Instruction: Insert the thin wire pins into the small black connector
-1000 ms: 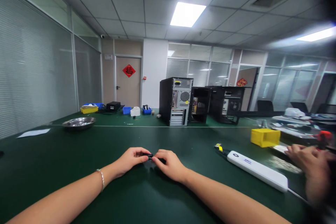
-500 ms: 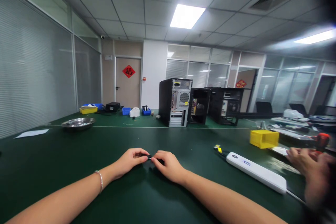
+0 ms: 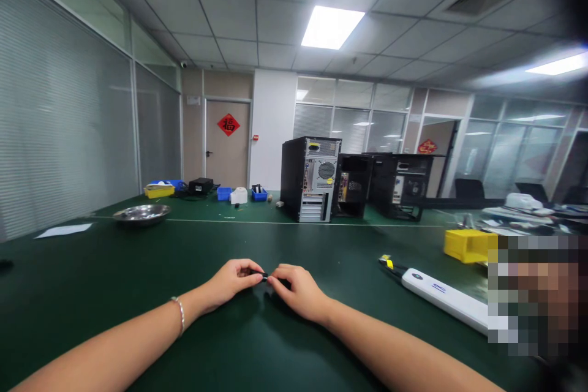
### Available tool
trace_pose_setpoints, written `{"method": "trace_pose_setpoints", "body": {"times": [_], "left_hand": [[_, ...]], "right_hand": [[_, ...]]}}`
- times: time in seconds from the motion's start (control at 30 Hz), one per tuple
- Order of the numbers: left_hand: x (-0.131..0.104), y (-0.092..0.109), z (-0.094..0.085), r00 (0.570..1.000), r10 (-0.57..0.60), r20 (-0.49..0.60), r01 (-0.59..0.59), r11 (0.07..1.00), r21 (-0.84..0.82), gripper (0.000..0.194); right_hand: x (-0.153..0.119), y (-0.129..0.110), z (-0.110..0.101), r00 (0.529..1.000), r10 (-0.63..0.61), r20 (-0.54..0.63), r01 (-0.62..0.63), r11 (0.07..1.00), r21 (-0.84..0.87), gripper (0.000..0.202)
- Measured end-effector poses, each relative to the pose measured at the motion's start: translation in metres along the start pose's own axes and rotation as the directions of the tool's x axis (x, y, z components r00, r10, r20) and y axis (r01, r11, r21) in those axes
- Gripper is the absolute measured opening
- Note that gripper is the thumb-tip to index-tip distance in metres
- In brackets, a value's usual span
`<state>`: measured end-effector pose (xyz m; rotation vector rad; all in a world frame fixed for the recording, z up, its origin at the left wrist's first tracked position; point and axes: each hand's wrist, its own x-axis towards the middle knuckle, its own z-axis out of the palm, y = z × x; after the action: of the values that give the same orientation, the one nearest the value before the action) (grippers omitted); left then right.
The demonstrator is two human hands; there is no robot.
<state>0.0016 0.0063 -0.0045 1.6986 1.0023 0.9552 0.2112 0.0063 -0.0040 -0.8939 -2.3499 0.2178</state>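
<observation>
Fingertips of both hands are pinched on a small black part (image 3: 263,275), which is held just above the table (image 3: 92,294), near its front edge at the middle. The left hand (image 3: 229,282) grips one end, the right hand (image 3: 296,289) the other, fingers curled and pressed together. The part is judged light, stiff and easily dropped; it is best taken by its ends. Both forearms are laid low, converging. A white power strip (image 3: 443,299) lies toward the right edge.
</observation>
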Motion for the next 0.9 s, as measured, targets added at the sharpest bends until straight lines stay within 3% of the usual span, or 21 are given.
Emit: {"method": "trace_pose_setpoints", "body": {"times": [0.9], "left_hand": [[-0.0011,0.0019,0.0016,1.0,-0.004,-0.007,0.004,1.0,0.006,0.034]], "right_hand": [[0.0001,0.0029,0.0016,1.0,0.0,0.018,0.0,1.0,0.001,0.029]]}}
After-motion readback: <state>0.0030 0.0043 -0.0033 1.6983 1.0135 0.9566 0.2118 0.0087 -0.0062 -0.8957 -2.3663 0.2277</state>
